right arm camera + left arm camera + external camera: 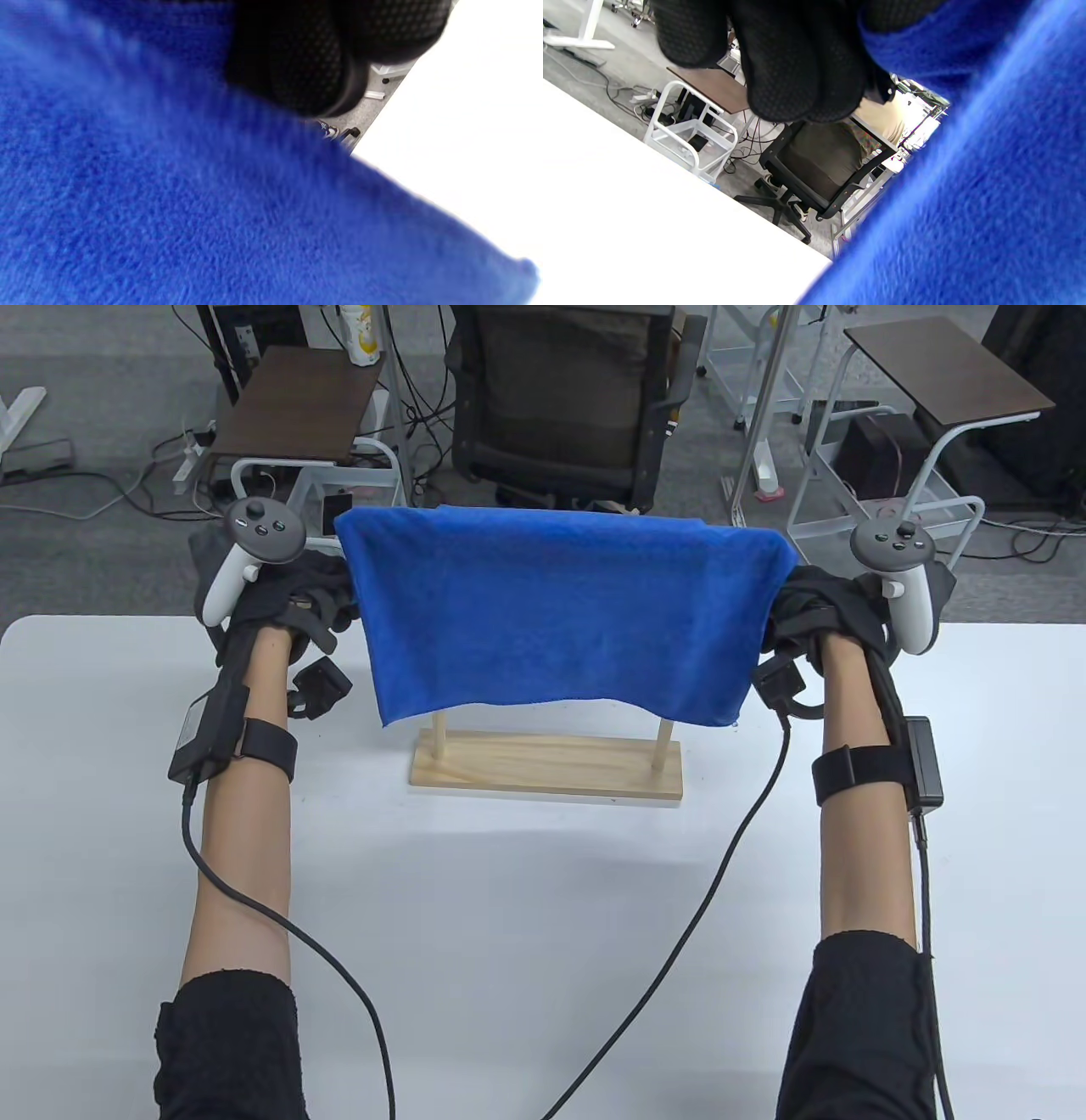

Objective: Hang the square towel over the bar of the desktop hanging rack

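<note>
Both of your hands hold the blue towel [560, 615] spread wide above the wooden rack [547, 763]: your left hand [293, 602] grips the towel's left edge and your right hand [819, 611] its right edge, gloved fingers [797, 63] closed on the cloth in the left wrist view. The towel hangs in front of the rack's posts, its lower hem just above the rack's base; the bar itself is hidden behind the cloth, so you cannot tell whether the towel rests on it yet. You look to be at the draping step. Next, lower the towel evenly onto the rack's bar, then let go at both edges. Your forearms reach forward on either side of the rack, roughly parallel, wrists raised above the white table [509, 942].
</note>
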The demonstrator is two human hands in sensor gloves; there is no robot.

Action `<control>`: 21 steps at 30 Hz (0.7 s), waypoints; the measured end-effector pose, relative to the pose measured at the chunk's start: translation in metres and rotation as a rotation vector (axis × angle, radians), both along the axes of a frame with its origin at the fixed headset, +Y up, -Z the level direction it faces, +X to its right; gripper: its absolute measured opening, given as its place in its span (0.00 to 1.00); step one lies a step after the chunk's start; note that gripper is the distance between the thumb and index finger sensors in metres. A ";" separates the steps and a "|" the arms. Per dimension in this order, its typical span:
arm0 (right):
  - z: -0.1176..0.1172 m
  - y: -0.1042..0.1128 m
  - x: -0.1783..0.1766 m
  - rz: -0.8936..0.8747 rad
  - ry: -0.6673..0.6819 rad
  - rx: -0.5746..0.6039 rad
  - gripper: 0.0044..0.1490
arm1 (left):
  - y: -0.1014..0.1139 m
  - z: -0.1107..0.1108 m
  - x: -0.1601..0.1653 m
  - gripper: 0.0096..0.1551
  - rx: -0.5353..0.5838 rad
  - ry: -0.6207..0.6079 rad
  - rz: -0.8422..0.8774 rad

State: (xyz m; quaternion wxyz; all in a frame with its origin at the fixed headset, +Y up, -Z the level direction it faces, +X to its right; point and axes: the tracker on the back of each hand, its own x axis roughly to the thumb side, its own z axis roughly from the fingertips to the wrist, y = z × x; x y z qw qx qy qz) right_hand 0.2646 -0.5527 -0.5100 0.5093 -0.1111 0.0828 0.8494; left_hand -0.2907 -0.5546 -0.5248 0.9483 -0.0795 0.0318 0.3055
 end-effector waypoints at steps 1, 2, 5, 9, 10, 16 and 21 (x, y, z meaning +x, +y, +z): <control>0.001 -0.001 0.000 -0.006 -0.003 -0.003 0.23 | -0.002 0.001 0.000 0.21 -0.003 -0.001 0.019; 0.001 -0.003 0.000 0.009 -0.005 -0.001 0.23 | -0.006 0.003 -0.001 0.21 -0.005 -0.001 0.030; 0.002 -0.011 -0.002 0.051 0.000 -0.022 0.23 | -0.017 0.006 -0.001 0.21 -0.023 -0.004 0.009; 0.005 -0.025 -0.001 0.056 -0.007 -0.044 0.23 | -0.032 0.010 -0.002 0.21 -0.044 0.000 0.008; 0.006 -0.029 0.000 0.060 -0.010 -0.049 0.23 | -0.036 0.012 -0.002 0.21 -0.053 0.001 0.007; 0.010 -0.048 0.001 0.093 -0.020 -0.087 0.23 | -0.058 0.017 -0.003 0.21 -0.091 -0.016 -0.005; 0.013 -0.053 0.000 0.065 -0.023 -0.084 0.23 | -0.064 0.021 -0.008 0.22 -0.092 -0.013 0.053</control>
